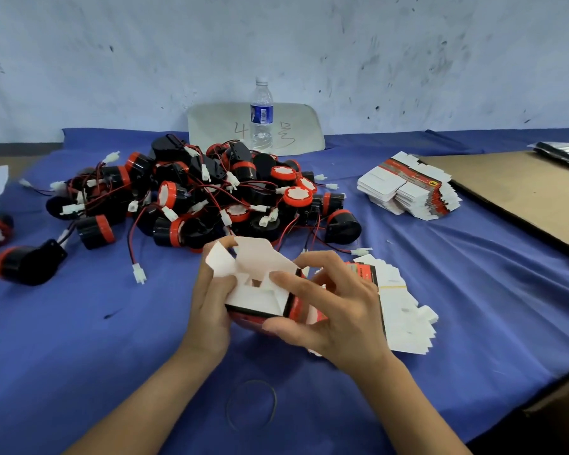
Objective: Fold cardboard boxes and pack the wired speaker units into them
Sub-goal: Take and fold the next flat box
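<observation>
hands (pixel 329 310) folding box (pixel 260 290), speaker pile (pixel 204 195)

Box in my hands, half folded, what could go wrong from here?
1. The box has loose flaps; both the left hand and right hand pinch it, so a flap could crease.
2. The speakers have tangled wires; lifting one may drag others.
3. The flat boxes beside your right hand could get knocked.

We see a blue cloth (pixel 440 290) over the table, matt and creased. The box (pixel 260 290) is thin card, plain white and matt inside, printed red and black outside (with a slight sheen). The speakers (pixel 191 198) are glossy black plastic with red rims. The bottle (pixel 262 116) is clear, shiny plastic. A brown cardboard sheet (pixel 523 188) looks dull and smooth. The wall (pixel 276 44) is rough and scuffed.
</observation>
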Demonstrator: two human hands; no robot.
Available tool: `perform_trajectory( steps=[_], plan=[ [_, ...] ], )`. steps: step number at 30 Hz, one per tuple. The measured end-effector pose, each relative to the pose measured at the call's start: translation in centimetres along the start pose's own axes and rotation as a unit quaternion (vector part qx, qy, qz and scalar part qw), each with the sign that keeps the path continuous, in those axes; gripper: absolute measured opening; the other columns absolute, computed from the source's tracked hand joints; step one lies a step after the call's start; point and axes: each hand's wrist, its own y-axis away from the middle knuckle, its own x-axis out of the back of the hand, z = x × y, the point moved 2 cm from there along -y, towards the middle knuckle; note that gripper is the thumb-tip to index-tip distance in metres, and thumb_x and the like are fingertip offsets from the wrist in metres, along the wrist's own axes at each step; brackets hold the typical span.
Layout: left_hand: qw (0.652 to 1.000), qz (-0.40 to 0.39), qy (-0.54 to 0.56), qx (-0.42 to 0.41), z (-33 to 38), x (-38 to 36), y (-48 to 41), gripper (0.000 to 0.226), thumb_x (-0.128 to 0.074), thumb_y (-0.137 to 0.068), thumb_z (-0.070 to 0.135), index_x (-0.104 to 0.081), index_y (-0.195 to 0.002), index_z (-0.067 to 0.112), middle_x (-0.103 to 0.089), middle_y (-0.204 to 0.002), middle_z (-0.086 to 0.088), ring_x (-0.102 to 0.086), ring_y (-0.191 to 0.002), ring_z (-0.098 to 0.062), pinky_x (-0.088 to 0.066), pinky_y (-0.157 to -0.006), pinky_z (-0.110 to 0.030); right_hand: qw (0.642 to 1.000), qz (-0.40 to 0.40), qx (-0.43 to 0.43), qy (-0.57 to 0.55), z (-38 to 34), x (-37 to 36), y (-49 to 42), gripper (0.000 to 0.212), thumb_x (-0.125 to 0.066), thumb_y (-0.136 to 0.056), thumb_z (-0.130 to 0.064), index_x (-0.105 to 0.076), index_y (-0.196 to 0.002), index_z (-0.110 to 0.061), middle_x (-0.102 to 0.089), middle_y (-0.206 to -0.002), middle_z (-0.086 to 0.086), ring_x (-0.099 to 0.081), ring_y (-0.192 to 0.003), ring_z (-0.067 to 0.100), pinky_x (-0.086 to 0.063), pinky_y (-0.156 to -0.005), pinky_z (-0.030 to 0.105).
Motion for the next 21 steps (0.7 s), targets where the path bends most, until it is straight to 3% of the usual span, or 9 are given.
perform_trajectory(
  steps=[2,4,7,11,14,15,18,21],
  plan=[
    [0.998,-0.022,-0.019,-0.049,0.3,0.0,-0.1,0.034,-0.043,-0.084,0.021,-0.047,-0.117,0.027,-0.067,-0.098,0.015,-0.062,-0.085,-0.005,-0.051,-0.066,-0.021,0.997,0.007,-0.074,-0.033,-0.1,-0.3,0.0,0.047,-0.064,-0.077,-0.056,-0.076,-0.084,-0.011,-0.064,-0.089,0.005,-0.053,-0.061,0.012,-0.044,-0.053,0.023],
    [0.993,-0.051,-0.065,-0.088,0.4,-0.3,0.2,0.036,-0.049,-0.091,0.043,-0.043,-0.125,0.033,-0.066,-0.108,0.018,-0.064,-0.086,-0.003,-0.053,-0.069,-0.022,0.981,0.03,-0.168,-0.091,0.2,-0.3,0.0,0.041,-0.062,-0.076,-0.049,-0.074,-0.079,-0.01,-0.062,-0.087,0.002,-0.053,-0.065,0.006,-0.043,-0.056,0.021],
    [0.983,-0.081,-0.129,-0.099,0.3,-0.7,0.5,0.045,-0.05,-0.085,0.07,-0.05,-0.123,0.046,-0.062,-0.118,0.02,-0.065,-0.098,-0.005,-0.054,-0.075,-0.024,0.945,0.052,-0.275,-0.168,1.1,-0.1,0.2,0.026,-0.056,-0.079,-0.045,-0.067,-0.072,-0.022,-0.064,-0.089,-0.014,-0.055,-0.063,0.001,-0.038,-0.059,0.015],
    [0.971,-0.101,-0.184,-0.117,0.2,-1.0,0.5,0.04,-0.041,-0.089,0.069,-0.059,-0.106,0.038,-0.065,-0.109,0.016,-0.066,-0.092,-0.011,-0.055,-0.073,-0.028,0.946,0.02,-0.269,-0.181,1.7,0.3,0.4,0.029,-0.053,-0.086,-0.046,-0.069,-0.081,-0.022,-0.064,-0.093,-0.024,-0.064,-0.077,0.001,-0.045,-0.062,0.019],
    [0.968,-0.104,-0.191,-0.125,0.0,-1.1,0.5,0.041,-0.037,-0.092,0.066,-0.058,-0.097,0.031,-0.063,-0.109,0.016,-0.065,-0.09,-0.009,-0.052,-0.071,-0.021,0.957,-0.039,-0.224,-0.182,1.9,0.6,0.0,0.031,-0.05,-0.089,-0.05,-0.057,-0.119,-0.043,-0.063,-0.091,-0.023,-0.052,-0.051,0.005,-0.04,-0.049,0.02],
    [0.968,-0.103,-0.191,-0.126,0.1,-1.1,0.5,0.041,-0.036,-0.093,0.066,-0.058,-0.096,0.031,-0.064,-0.107,0.015,-0.065,-0.087,-0.008,-0.052,-0.07,-0.021,0.956,-0.055,-0.216,-0.188,1.9,0.7,-0.1,0.036,-0.05,-0.089,-0.051,-0.053,-0.124,-0.047,-0.063,-0.095,-0.02,-0.051,-0.05,0.007,-0.041,-0.048,0.024],
    [0.968,-0.103,-0.191,-0.126,0.2,-1.1,0.8,0.041,-0.036,-0.092,0.067,-0.053,-0.092,0.031,-0.065,-0.1,0.01,-0.064,-0.077,-0.012,-0.053,-0.061,-0.032,0.944,-0.109,-0.212,-0.227,1.9,0.7,-0.2,0.032,-0.055,-0.084,-0.053,-0.065,-0.111,-0.039,-0.059,-0.098,-0.011,-0.061,-0.084,0.01,-0.047,-0.069,0.028],
    [0.986,-0.1,-0.111,-0.075,0.1,-1.0,1.1,0.046,-0.044,-0.084,0.073,-0.042,-0.091,0.027,-0.067,-0.113,0.012,-0.068,-0.087,-0.013,-0.056,-0.061,-0.035,0.886,-0.207,-0.25,-0.332,1.8,0.5,-0.2,0.049,-0.062,-0.074,-0.063,-0.07,-0.105,-0.026,-0.058,-0.112,-0.004,-0.057,-0.108,0.017,-0.048,-0.088,0.034]
  ],
)
